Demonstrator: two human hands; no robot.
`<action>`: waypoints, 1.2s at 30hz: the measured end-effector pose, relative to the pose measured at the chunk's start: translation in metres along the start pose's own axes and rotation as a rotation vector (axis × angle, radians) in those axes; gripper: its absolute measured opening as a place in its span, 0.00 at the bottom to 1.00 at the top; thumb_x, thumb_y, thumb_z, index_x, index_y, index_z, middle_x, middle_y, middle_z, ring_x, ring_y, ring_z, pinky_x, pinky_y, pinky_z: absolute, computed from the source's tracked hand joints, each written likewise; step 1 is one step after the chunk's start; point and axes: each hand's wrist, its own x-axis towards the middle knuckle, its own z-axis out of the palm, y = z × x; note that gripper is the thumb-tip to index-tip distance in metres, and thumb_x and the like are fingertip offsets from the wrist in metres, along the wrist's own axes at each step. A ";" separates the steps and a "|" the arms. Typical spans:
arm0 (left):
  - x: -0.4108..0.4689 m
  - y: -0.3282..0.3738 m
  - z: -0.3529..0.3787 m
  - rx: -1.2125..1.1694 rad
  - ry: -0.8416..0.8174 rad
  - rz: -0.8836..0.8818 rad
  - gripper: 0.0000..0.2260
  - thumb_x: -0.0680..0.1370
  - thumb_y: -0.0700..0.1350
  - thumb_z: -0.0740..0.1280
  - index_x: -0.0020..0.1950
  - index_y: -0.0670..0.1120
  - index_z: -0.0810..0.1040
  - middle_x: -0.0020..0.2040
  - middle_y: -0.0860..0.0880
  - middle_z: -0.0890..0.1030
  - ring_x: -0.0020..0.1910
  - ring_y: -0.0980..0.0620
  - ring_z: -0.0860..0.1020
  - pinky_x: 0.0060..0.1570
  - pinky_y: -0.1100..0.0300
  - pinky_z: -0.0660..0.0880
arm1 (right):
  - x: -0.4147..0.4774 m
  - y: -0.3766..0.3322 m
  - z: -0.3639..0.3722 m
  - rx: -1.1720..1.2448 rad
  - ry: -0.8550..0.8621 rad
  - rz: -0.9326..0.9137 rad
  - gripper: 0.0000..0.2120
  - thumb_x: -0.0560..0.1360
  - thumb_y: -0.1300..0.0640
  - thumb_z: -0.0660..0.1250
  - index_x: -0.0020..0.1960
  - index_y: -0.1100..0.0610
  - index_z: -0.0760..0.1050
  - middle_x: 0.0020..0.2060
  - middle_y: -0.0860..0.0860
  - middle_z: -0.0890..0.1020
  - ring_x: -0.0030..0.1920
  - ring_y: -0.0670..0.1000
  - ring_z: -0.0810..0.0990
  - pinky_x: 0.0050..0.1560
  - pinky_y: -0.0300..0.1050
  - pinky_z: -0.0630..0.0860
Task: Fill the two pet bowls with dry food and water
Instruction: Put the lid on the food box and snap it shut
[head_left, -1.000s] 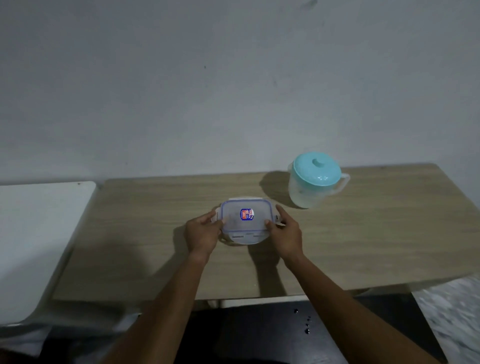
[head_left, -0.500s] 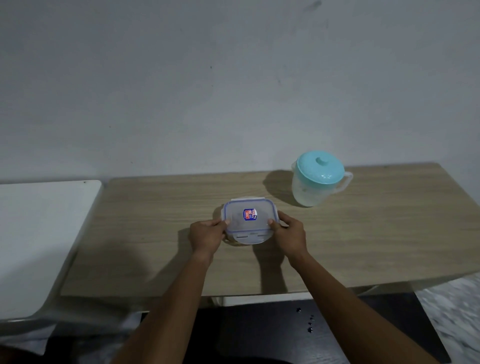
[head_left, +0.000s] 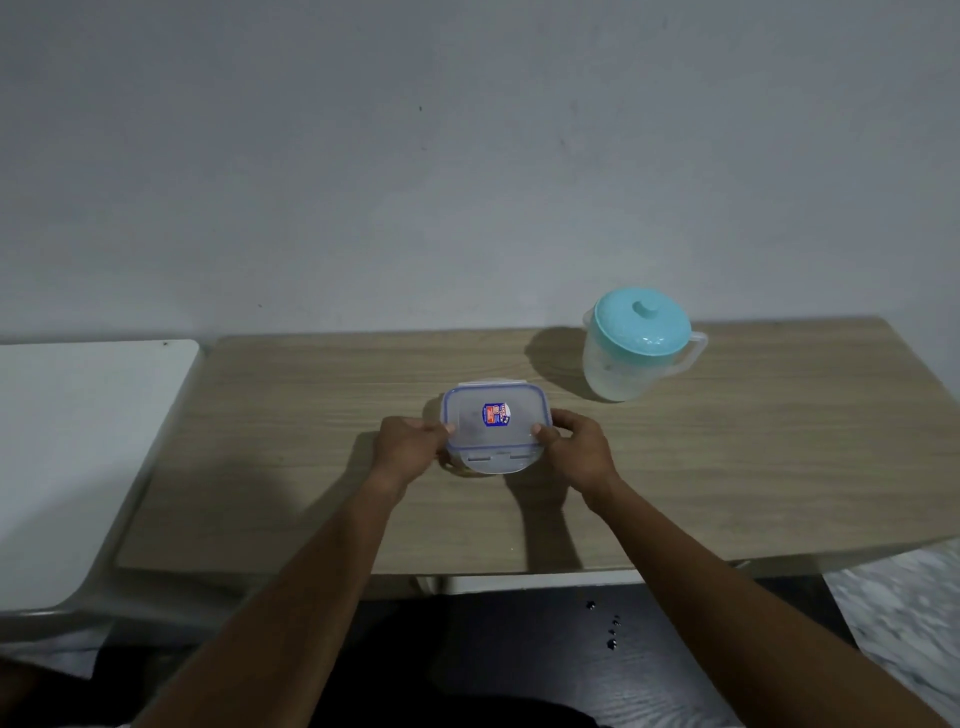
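Note:
A clear plastic food container (head_left: 493, 428) with a blue-rimmed snap lid and a small sticker sits on the middle of the wooden table (head_left: 291, 441). My left hand (head_left: 410, 449) grips its left side and my right hand (head_left: 576, 449) grips its right side, thumbs on the lid. A translucent water pitcher (head_left: 634, 345) with a turquoise lid stands upright at the back right, handle pointing right. No pet bowls are in view. What the container holds is hard to make out.
A white surface (head_left: 78, 457) adjoins the table on the left. A plain grey wall runs behind the table. Dark floor and a pale patterned floor patch (head_left: 904, 623) lie below the front edge.
My hands have slid a little toward the container's near corners, thumbs now on the lid. The container and pitcher stay in place; the head camera shifted slightly.

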 end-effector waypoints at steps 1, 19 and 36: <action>0.000 0.005 -0.003 0.121 0.017 0.084 0.09 0.71 0.43 0.76 0.49 0.40 0.86 0.43 0.41 0.86 0.41 0.50 0.83 0.46 0.56 0.77 | 0.002 -0.004 -0.004 -0.067 -0.023 -0.030 0.25 0.77 0.57 0.74 0.72 0.61 0.75 0.68 0.57 0.80 0.65 0.58 0.80 0.67 0.54 0.76; 0.012 0.047 0.005 1.061 -0.298 0.430 0.51 0.54 0.58 0.80 0.73 0.51 0.61 0.65 0.51 0.73 0.58 0.47 0.77 0.54 0.53 0.76 | 0.055 -0.050 -0.004 -0.906 -0.538 -0.420 0.61 0.57 0.48 0.86 0.81 0.60 0.56 0.76 0.56 0.67 0.72 0.59 0.70 0.70 0.46 0.68; -0.009 0.001 0.007 0.554 -0.090 0.466 0.51 0.61 0.51 0.82 0.79 0.47 0.59 0.73 0.50 0.69 0.70 0.49 0.69 0.60 0.64 0.68 | 0.018 -0.008 -0.005 -0.490 -0.270 -0.449 0.62 0.57 0.32 0.74 0.82 0.60 0.56 0.78 0.56 0.66 0.77 0.54 0.66 0.76 0.46 0.63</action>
